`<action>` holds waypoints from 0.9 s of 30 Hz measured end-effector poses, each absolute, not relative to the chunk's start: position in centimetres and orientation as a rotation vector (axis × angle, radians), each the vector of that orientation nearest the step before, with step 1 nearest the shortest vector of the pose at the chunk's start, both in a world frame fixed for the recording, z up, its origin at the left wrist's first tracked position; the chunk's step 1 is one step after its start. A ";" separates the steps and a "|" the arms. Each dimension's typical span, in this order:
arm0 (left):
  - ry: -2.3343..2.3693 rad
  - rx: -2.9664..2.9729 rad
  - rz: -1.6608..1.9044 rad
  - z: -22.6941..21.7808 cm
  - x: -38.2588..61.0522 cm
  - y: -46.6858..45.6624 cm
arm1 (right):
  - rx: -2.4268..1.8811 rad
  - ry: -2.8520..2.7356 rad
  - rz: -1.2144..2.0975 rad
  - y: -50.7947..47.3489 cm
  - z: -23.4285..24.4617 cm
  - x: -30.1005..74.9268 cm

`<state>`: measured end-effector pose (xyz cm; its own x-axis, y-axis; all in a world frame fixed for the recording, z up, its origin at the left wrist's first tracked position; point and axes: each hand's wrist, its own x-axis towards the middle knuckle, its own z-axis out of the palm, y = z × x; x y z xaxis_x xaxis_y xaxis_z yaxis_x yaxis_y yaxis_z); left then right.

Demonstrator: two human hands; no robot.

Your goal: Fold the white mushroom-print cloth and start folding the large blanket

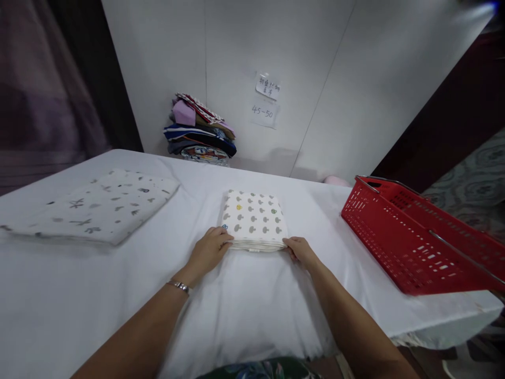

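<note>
A folded white cloth with grey mushroom prints [254, 217] lies in the middle of the white-covered table [244, 305]. My left hand [211, 248] grips its near left corner, fingers curled over the edge. Gripping the near right corner is my right hand [300, 249], fingers closed on the folded layers. A metal bracelet sits on my left wrist.
A larger folded white cloth with grey prints [98, 205] lies at the left of the table. A red plastic basket [418, 237] stands at the right edge. A pile of folded colourful clothes [201, 131] rests against the white wall behind, below paper notes [266, 100].
</note>
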<state>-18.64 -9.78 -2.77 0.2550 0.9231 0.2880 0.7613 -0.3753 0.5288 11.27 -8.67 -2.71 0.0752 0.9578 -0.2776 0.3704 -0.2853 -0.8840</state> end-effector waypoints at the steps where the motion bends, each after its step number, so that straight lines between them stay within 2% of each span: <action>1: 1.560 2.250 0.818 -2.7 -18.6 -9.8 | -1.738 -1.327 1.196 -8.8 -2.8 11.3; 7: 1.522 2.247 0.847 -2.7 -18.8 -9.8 | -1.786 -1.398 1.146 -9.1 -2.9 11.4; 9: 1.502 2.248 0.857 -2.8 -18.8 -9.7 | -1.805 -1.483 0.937 -9.3 -2.8 11.4; 12: 1.492 2.249 0.870 -2.8 -18.8 -9.7 | -1.698 -1.625 0.452 -9.6 -2.5 11.2; 15: 1.497 2.245 0.874 -2.8 -18.8 -9.7 | -1.487 -1.804 0.247 -10.0 -2.3 11.0; 21: 1.513 2.223 0.860 -3.0 -18.7 -9.7 | -1.469 -2.037 0.183 -10.4 -2.1 11.5; 27: 1.516 2.225 0.856 -3.0 -18.7 -9.6 | -1.556 -2.018 0.317 -11.0 -2.3 12.0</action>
<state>-18.70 -9.57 -3.05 0.2590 0.9186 0.2984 0.7300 -0.3884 0.5623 11.96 -10.96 -2.30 -0.1641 0.9431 0.2890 0.8093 0.2963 -0.5072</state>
